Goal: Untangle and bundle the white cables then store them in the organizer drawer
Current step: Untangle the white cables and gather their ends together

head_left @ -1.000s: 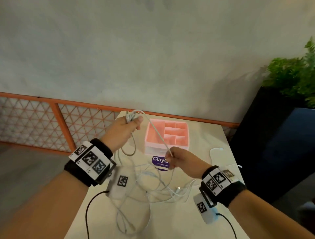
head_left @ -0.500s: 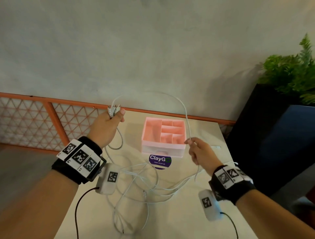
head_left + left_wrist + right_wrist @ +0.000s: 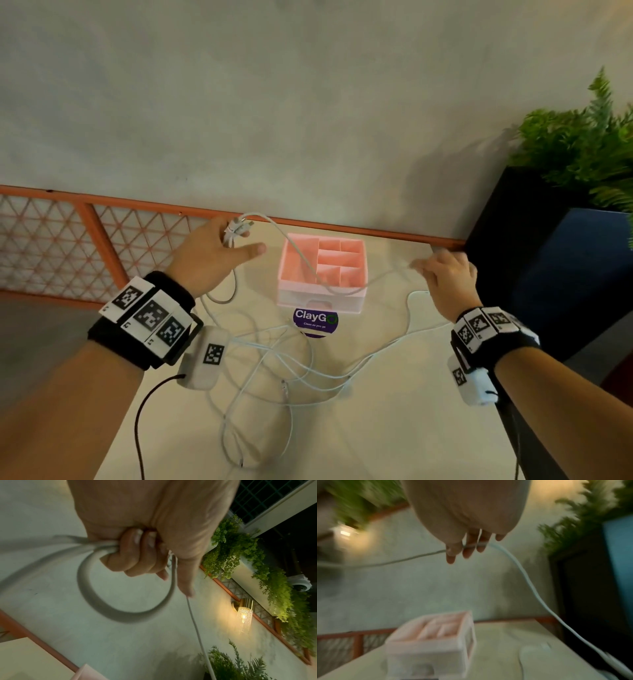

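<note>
My left hand (image 3: 239, 240) grips a small bundle of white cable ends (image 3: 236, 230), and in the left wrist view its fingers (image 3: 137, 555) curl round a cable loop (image 3: 123, 618). From there one white cable sags across the pink organizer (image 3: 322, 301) to my right hand (image 3: 424, 267). That hand is raised to the right of the organizer. In the right wrist view its thumb and fingers (image 3: 469, 547) pinch the cable (image 3: 527, 577), which then drops to the table. The other cables (image 3: 287, 373) lie tangled on the table in front of the organizer. Its front drawer is closed.
The beige table (image 3: 394, 428) ends at an orange railing (image 3: 102, 240) along a grey wall. A dark planter with ferns (image 3: 548, 257) stands close on the right. A purple ClayGo sticker (image 3: 315, 320) lies before the organizer. A wall lamp (image 3: 243, 616) glows.
My right hand has moved right and farther away along the cable. The high arch of cable has dropped and now sags over the organizer. The left hand has stayed in place.
</note>
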